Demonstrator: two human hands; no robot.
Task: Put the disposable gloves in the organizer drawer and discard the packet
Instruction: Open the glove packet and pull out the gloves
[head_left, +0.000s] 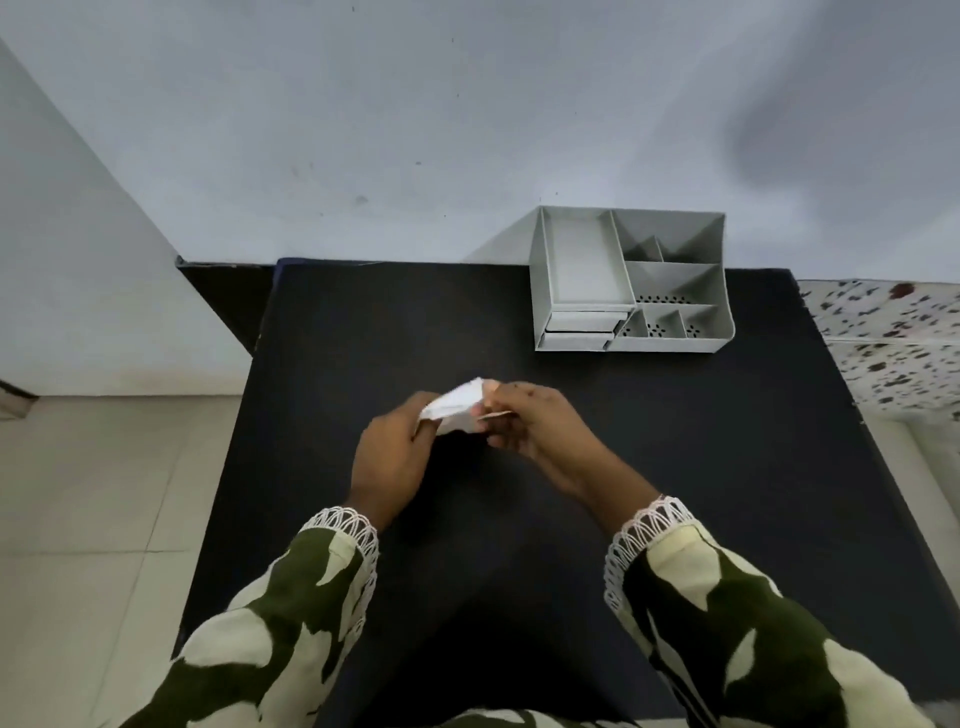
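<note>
Both hands hold a small white glove packet (457, 405) above the middle of the black table (675, 467). My left hand (392, 452) grips its lower left end and my right hand (530, 415) pinches its right end. The packet is blurred, so I cannot tell whether it is torn open. The grey organizer (631, 283) stands at the table's far right, with a tray compartment on its left, several small compartments on its right and two drawers (579, 332) at its front left, both pushed nearly in. No loose gloves are visible.
The table stands against a pale wall (363, 130). Tiled floor (93, 493) lies to the left. A speckled surface (883, 338) adjoins the table on the right. No bin is in view.
</note>
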